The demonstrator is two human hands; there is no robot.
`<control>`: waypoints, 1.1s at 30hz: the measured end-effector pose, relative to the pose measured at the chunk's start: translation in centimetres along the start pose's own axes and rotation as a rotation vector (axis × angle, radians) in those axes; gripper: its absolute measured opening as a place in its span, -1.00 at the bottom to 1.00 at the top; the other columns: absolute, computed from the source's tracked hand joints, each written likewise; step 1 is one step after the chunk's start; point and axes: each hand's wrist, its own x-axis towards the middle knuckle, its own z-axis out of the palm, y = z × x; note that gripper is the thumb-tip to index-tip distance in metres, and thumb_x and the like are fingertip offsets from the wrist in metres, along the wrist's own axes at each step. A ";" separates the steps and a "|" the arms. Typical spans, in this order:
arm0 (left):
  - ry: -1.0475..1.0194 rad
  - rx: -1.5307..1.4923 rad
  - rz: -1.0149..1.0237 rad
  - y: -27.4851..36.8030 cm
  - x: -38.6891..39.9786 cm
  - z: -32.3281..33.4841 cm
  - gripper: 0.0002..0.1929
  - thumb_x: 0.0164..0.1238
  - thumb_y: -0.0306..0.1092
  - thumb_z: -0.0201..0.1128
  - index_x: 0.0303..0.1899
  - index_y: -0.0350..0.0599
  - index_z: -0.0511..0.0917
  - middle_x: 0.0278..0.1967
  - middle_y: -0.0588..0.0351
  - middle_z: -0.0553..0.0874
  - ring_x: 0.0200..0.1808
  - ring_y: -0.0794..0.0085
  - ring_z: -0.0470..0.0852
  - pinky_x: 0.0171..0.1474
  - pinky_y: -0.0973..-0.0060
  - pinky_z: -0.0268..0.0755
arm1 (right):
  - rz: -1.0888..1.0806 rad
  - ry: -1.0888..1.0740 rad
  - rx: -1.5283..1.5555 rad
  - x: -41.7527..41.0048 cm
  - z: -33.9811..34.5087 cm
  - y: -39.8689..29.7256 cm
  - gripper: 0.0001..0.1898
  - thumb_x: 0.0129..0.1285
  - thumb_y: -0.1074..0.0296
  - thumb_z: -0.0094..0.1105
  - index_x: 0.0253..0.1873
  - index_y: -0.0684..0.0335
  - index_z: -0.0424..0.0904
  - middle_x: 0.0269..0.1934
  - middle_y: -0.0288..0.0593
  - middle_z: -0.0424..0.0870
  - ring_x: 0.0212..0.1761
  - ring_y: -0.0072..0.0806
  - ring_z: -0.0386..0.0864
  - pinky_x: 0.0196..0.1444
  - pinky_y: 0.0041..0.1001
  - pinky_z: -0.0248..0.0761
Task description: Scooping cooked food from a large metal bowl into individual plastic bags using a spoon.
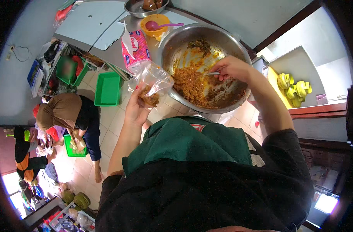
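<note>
In my left hand point(135, 107) is a clear plastic bag point(153, 76), its mouth spread wide and a lump of brown food point(149, 96) at its bottom. My right hand point(230, 69) grips the pale handle of a utensil point(213, 73) over a large stainless steel basin point(172, 43). The utensil's far end is hard to make out against the food. Moist orange-brown shredded food point(194, 87) covers the near left part of the basin. Dark cooked leaves point(200, 46) lie against its far wall, and oily sauce smears the metal.
A pink tissue pack point(136, 47), an orange bowl point(162, 20) with a purple ladle point(154, 25), and a steel bowl point(133, 10) stand beside the basin. Left are a green crate point(107, 88) and a person point(63, 113) bending over another green crate point(68, 146). Green gas cylinders point(301, 88) stand right.
</note>
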 end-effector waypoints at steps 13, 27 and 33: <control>-0.045 0.171 0.016 0.3 1.4 5.2 -0.54 0.39 -0.16 0.05 0.24 -0.11 0.30 0.05 0.04 0.55 0.05 0.26 0.56 0.05 0.30 0.48 | -0.050 0.215 -0.065 -6.5 -5.8 -6.8 -0.69 0.09 0.66 -0.07 -0.10 0.34 0.62 -0.44 -0.26 0.62 -0.49 -0.65 0.52 -0.45 -0.66 0.35; -0.420 -0.083 -0.150 -2.9 2.8 10.6 -0.52 0.40 -0.09 0.02 0.26 -0.06 0.26 0.19 0.02 0.44 0.23 0.19 0.41 0.27 0.11 0.24 | -0.513 0.378 -0.982 -7.1 2.1 -14.3 -0.72 0.03 0.63 -0.02 -0.13 0.41 0.58 -0.30 0.01 0.64 -0.30 -0.19 0.60 -0.20 -0.36 0.46; -0.379 -0.063 -0.175 -4.1 2.4 10.7 -0.46 0.40 0.07 -0.03 0.25 -0.06 0.26 0.19 0.02 0.45 0.20 0.21 0.44 0.20 0.16 0.34 | -0.455 0.427 -1.239 -8.9 3.5 -16.5 -0.75 0.01 0.63 0.04 -0.17 0.33 0.60 -0.21 0.00 0.62 -0.11 -0.08 0.54 -0.05 -0.27 0.40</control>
